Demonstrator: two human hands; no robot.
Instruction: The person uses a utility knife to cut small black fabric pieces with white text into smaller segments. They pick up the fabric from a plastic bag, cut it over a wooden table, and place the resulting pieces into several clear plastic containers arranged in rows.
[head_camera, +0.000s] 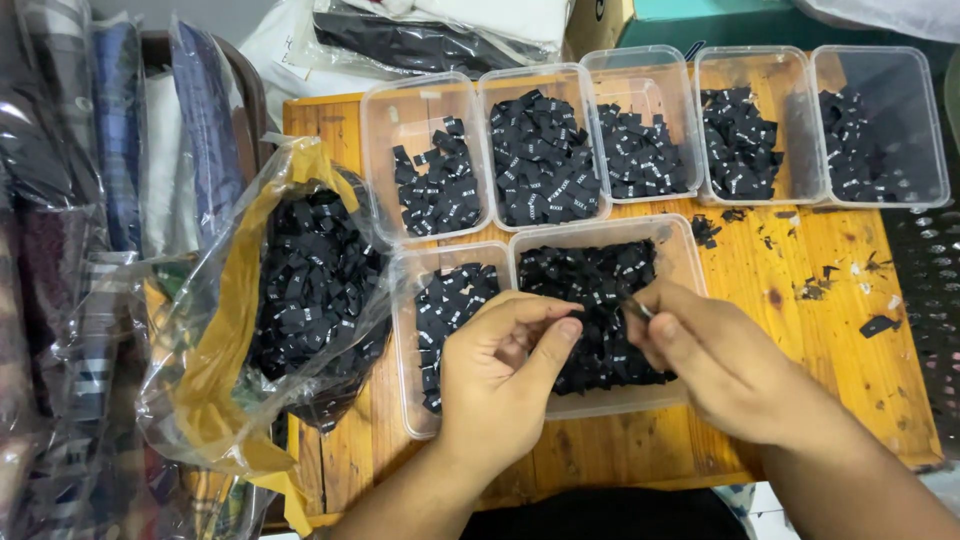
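1. The left hand (505, 365) was loosely curled over a clear tray (678, 250) of small black labels (590, 290), thumb and forefinger closed; whether it gripped anything could not be told.
2. The right hand (710, 360) pinched one black label (632, 303) above that tray.
3. The tray stood on the wooden table (850, 300).

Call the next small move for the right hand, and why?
Probably drop the label into one of the tubs. The right hand pinches a small black label at its fingertips over the big front tub, the left hand close beside it. Which tub matches, I cannot tell.
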